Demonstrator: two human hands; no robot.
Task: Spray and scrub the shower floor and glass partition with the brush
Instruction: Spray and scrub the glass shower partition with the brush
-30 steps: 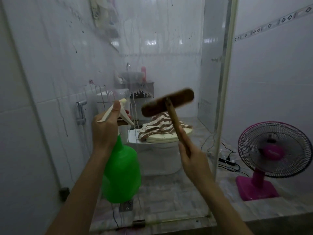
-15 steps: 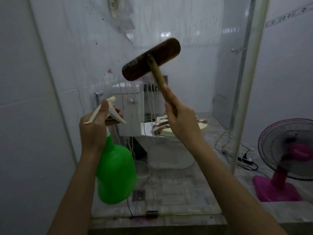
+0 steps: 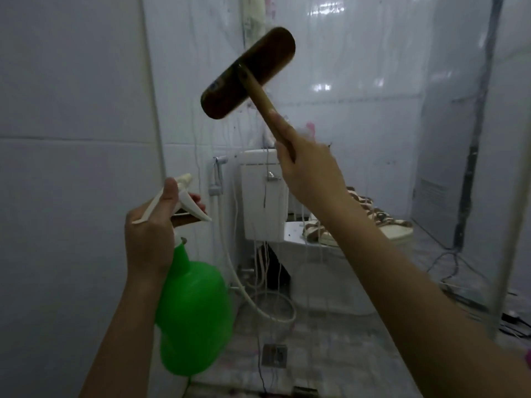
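Note:
My right hand (image 3: 311, 170) grips the wooden handle of a dark brown brush (image 3: 248, 73), whose head is raised high against the wet glass partition (image 3: 359, 81). My left hand (image 3: 150, 225) holds the white trigger head of a green spray bottle (image 3: 192, 314) at the lower left, nozzle pointing at the glass. Pale streaks of liquid run down the glass. Through the glass and below lies the grey tiled floor (image 3: 330, 357) with a square drain (image 3: 274, 356).
Behind the glass stand a white toilet (image 3: 264, 196) with a striped cloth (image 3: 370, 214) on its lid, a bidet hose (image 3: 218, 179) and a small bin (image 3: 273, 308). A white tiled wall (image 3: 71, 139) is at left. The glass edge frame (image 3: 514, 168) and cables are at right.
My right hand has lifted the brush higher and further up the glass. The view has shifted left and closer. My left hand keeps holding the spray bottle.

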